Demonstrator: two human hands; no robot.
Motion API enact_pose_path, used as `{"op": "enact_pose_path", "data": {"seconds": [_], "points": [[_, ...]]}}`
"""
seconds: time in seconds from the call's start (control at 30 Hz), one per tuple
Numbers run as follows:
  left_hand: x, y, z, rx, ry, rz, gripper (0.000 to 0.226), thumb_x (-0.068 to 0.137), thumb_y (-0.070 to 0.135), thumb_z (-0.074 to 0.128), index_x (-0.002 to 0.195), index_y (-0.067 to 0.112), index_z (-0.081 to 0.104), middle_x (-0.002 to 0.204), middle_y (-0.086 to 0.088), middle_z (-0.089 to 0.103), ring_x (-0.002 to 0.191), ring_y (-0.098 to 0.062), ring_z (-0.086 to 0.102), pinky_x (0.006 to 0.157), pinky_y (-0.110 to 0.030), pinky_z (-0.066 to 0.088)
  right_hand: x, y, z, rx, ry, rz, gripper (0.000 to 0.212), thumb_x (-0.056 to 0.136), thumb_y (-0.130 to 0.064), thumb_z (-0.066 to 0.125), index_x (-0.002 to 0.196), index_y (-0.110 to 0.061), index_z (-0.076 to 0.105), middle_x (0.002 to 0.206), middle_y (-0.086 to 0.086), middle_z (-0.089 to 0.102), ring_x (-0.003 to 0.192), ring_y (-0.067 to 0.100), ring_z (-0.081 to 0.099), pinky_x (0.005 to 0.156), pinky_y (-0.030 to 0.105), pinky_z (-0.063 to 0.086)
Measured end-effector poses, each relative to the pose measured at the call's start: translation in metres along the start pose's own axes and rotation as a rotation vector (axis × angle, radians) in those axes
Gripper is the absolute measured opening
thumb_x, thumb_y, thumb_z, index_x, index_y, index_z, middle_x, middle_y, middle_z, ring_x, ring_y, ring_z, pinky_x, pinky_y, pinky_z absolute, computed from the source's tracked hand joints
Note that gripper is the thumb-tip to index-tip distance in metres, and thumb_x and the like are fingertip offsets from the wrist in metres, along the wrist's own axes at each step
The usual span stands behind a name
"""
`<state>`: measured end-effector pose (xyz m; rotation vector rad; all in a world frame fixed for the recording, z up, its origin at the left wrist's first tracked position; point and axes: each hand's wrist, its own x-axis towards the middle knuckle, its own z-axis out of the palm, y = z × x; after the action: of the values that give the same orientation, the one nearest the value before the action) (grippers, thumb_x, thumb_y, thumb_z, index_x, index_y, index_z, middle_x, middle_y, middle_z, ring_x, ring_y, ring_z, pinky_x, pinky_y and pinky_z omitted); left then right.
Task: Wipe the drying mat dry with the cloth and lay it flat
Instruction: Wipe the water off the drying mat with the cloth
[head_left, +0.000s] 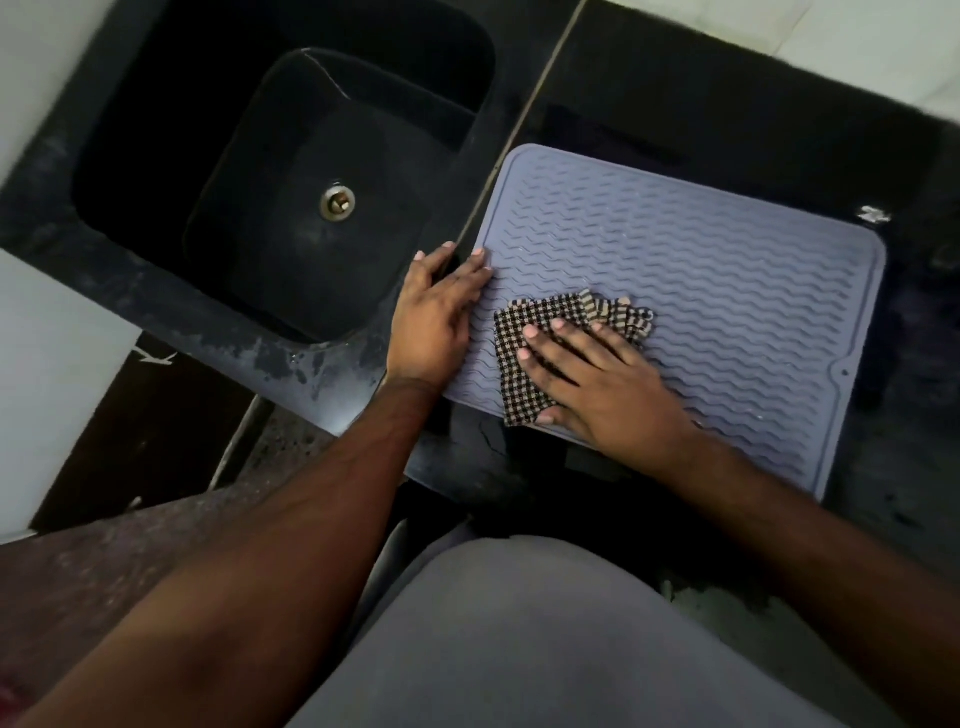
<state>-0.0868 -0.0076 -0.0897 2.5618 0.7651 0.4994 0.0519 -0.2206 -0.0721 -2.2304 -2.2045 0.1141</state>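
Nearest us, at 6 o'clock: grey fabric over our lap (545, 639), both bare forearms reaching up from it.

Right hand (597, 384), just right of centre: fingers straight and spread, palm flat, pressing the cloth (540, 332) onto the mat (727, 291). No curl, no pinch. The cloth is a small woven check, dark and tan, bunched, with a folded flap poking out past the fingertips toward 1 o'clock.

Left hand (436, 312), at 9 o'clock from the cloth: fingers extended and relaxed, lying across the mat's left edge, thumb side over the counter (779, 104) seam. It holds nothing.

The mat lies flat on the counter, centre to 3 o'clock. Grey-lilac, looks like silicone, a rounded rectangle with a raised rim, wavy ridges all over and a small hole tab on its right edge. Faint specks on the ridges; we cannot tell if they are water.

Farther, at 10–11 o'clock: black sink (156, 130), square basin, round metal drain (337, 201). The counter is dark, glossy and scuffed.
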Motion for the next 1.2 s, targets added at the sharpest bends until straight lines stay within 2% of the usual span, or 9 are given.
{"op": "enact_pose_path", "data": {"seconds": [0.17,0.27,0.37,0.53,0.63,0.73,0.93,1.1,1.2], "points": [[0.000,0.001,0.003,0.006,-0.009,0.010,0.033,0.100,0.015,0.055,0.129,0.017,0.069,0.141,0.004,0.060,0.134,-0.030,0.050,0.123,-0.044,0.021,0.001,-0.016,0.010,0.034,0.144,0.069,0.044,0.104,-0.037,0.045,0.144,-0.019,0.050,0.156,0.003,0.044,0.144,0.029,0.041,0.114,0.053,0.034],[0.000,0.002,0.003,0.013,-0.012,-0.002,0.033,0.099,0.015,0.055,0.128,0.017,0.070,0.141,0.003,0.061,0.133,-0.030,0.052,0.121,-0.047,0.025,0.024,-0.029,-0.005,0.064,0.246,0.130,0.022,0.102,-0.027,0.048,0.113,-0.018,0.064,0.125,0.005,0.066,0.118,0.030,0.060,0.100,0.045,0.043],[0.002,0.001,0.002,0.007,-0.037,-0.022,0.036,0.097,0.014,0.053,0.129,0.017,0.069,0.142,0.004,0.059,0.133,-0.029,0.051,0.121,-0.046,0.025,0.059,-0.026,-0.024,0.090,0.278,0.269,0.025,0.101,-0.034,0.047,0.092,-0.018,0.064,0.090,0.004,0.065,0.088,0.028,0.062,0.081,0.042,0.046],[0.001,0.004,0.000,-0.010,-0.044,-0.032,0.037,0.097,0.018,0.051,0.129,0.016,0.069,0.143,0.003,0.059,0.131,-0.029,0.053,0.121,-0.045,0.027,0.069,-0.003,-0.036,0.502,0.215,0.451,0.032,0.101,-0.044,0.052,0.087,-0.017,0.061,0.076,0.002,0.063,0.073,0.024,0.059,0.065,0.033,0.037],[0.001,0.004,0.001,-0.012,-0.038,-0.044,0.036,0.097,0.016,0.053,0.129,0.017,0.069,0.143,0.004,0.058,0.132,-0.027,0.052,0.122,-0.042,0.024,0.059,0.008,-0.050,0.567,-0.062,0.275,0.054,0.087,-0.066,0.054,0.106,-0.016,0.061,0.099,0.003,0.062,0.096,0.022,0.057,0.081,0.037,0.045],[0.001,0.002,0.003,-0.017,-0.032,-0.039,0.034,0.097,0.013,0.056,0.128,0.017,0.070,0.143,0.004,0.059,0.131,-0.027,0.053,0.122,-0.044,0.025,0.049,0.013,-0.059,0.495,-0.422,0.180,0.064,0.084,-0.046,0.071,0.142,-0.030,0.050,0.135,0.000,0.051,0.129,0.021,0.042,0.108,0.044,0.037],[0.000,0.004,0.000,-0.021,-0.041,-0.054,0.036,0.095,0.017,0.061,0.130,0.018,0.068,0.144,0.004,0.058,0.133,-0.025,0.051,0.121,-0.044,0.026,0.047,-0.005,-0.064,0.623,0.129,0.298,0.044,0.082,0.001,0.067,0.121,-0.020,0.068,0.114,0.002,0.070,0.105,0.022,0.062,0.096,0.038,0.048],[0.001,0.002,-0.002,-0.037,-0.077,-0.085,0.040,0.097,0.016,0.056,0.136,0.021,0.064,0.148,0.006,0.054,0.138,-0.022,0.045,0.124,-0.034,0.015,0.044,-0.046,-0.025,0.488,0.033,0.074,0.062,0.082,0.004,0.047,0.139,-0.015,0.059,0.147,0.005,0.056,0.137,0.021,0.051,0.117,0.037,0.023],[0.000,0.000,-0.001,0.031,-0.083,-0.020,0.041,0.095,0.017,0.060,0.136,0.023,0.064,0.147,0.008,0.054,0.138,-0.023,0.045,0.125,-0.037,0.007,0.032,-0.045,-0.010,0.242,-0.023,-0.040,0.060,0.083,-0.008,0.034,0.135,-0.016,0.063,0.145,0.002,0.057,0.135,0.021,0.054,0.114,0.038,0.034]]}}
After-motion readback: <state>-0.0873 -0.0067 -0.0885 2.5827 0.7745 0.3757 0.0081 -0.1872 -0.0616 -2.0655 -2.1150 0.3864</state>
